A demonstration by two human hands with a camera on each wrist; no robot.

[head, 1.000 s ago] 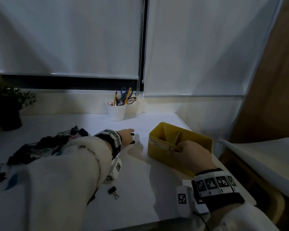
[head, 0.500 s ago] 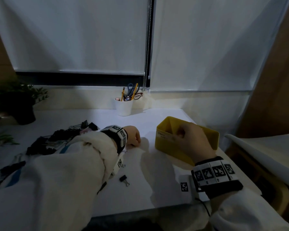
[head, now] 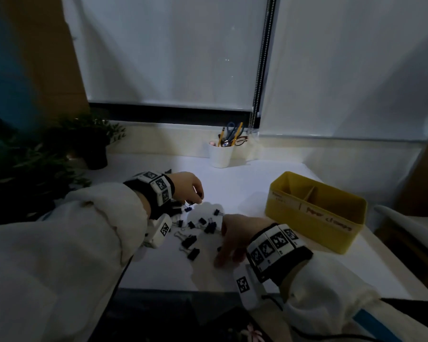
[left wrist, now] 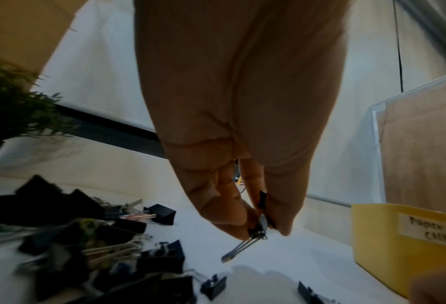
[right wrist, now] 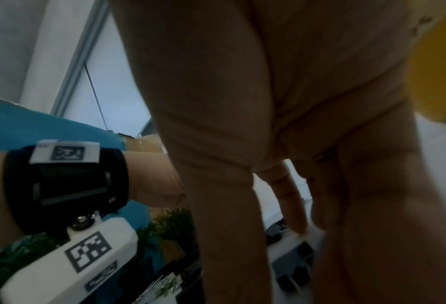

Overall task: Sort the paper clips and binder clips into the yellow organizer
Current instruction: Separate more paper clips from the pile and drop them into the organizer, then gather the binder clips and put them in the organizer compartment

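Observation:
The yellow organizer (head: pixel 314 218) stands at the table's right, with a divider inside and handwritten labels on its front wall; in the left wrist view the organizer (left wrist: pixel 398 248) shows a "Paper clips" label. Black binder clips (head: pixel 190 240) lie scattered on the white table between my hands, with a bigger heap of clips (left wrist: pixel 86 242) to the left. My left hand (head: pixel 195 197) hovers over the heap's edge and pinches a small binder clip (left wrist: pixel 259 230) between thumb and fingers. My right hand (head: pixel 224 243) reaches down among the scattered clips, fingers straight and pointing at the table, holding nothing that I can see.
A white cup (head: pixel 220 155) with pencils and scissors stands at the back by the window sill. A dark potted plant (head: pixel 84 141) sits at the back left. The table's front edge (head: pixel 257 293) runs just below my right wrist. A white chair edge (head: pixel 410 225) is beyond the organizer.
My right hand left the organizer and came left and down to the scattered clips. My left hand lifted over the pile and now pinches a clip. The view has turned left and down.

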